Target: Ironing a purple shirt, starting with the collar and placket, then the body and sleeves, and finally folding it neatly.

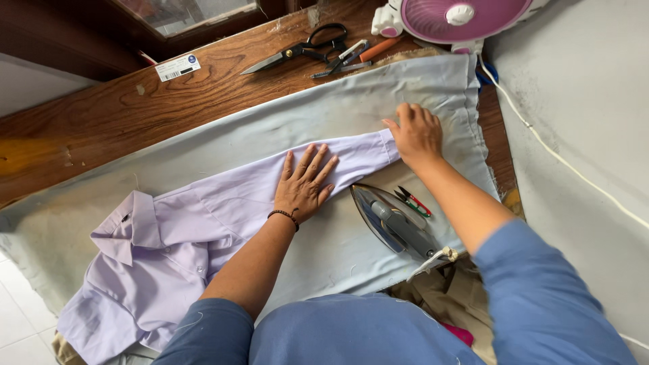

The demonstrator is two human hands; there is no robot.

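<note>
Lilac shirt [169, 236] sleeve spread flat, left hand [303, 184] open-palmed on it, right hand [417, 135] pinching cuff

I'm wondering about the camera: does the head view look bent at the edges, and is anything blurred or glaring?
Head view: wide-angle, the table edge bows; even daylight, soft shadows under both hands; no glare except a dull sheen on the iron; shirt and scissors are sharp.

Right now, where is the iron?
In the head view the iron lies on the pale blue cloth, right of centre, just below the lilac shirt sleeve, between the left hand and the right forearm, beside small snips.
</note>
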